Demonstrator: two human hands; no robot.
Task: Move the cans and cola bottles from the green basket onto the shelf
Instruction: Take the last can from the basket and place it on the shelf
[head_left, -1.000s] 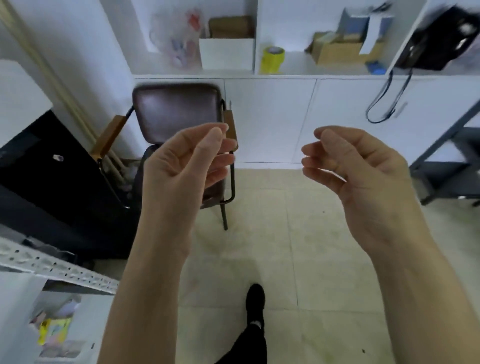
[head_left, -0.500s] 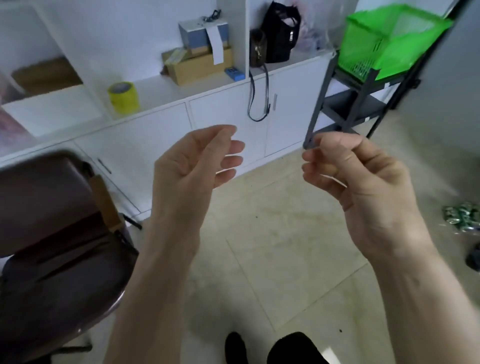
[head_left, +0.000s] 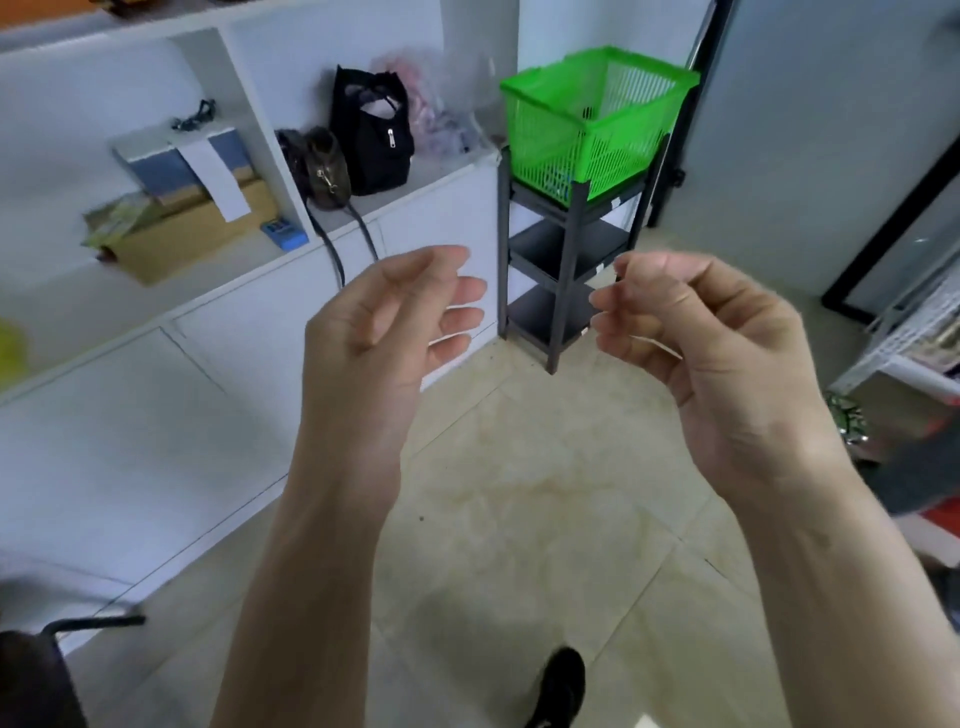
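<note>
The green basket (head_left: 587, 130) stands on top of a narrow dark rack (head_left: 563, 270) against the far wall, ahead and slightly right. Something blue shows through its mesh near the bottom; I cannot tell what it holds. My left hand (head_left: 384, 332) and my right hand (head_left: 711, 338) are raised in front of me, well short of the basket. Both have loosely curled fingers and hold nothing. A pack of green cans (head_left: 847, 421) lies on the floor at the right, partly hidden behind my right wrist.
White cabinets (head_left: 218, 395) run along the left, with cardboard boxes (head_left: 192, 228) and black bags (head_left: 371, 135) on the counter. A white wire shelf (head_left: 904, 338) stands at the right edge. A dark chair (head_left: 31, 675) sits at the lower left. My black shoe (head_left: 561, 686) is on the tiled floor.
The view has swung right: the chair slid out to the lower left and the green basket on its rack came near the centre. Both hands stay raised with nothing in them.
</note>
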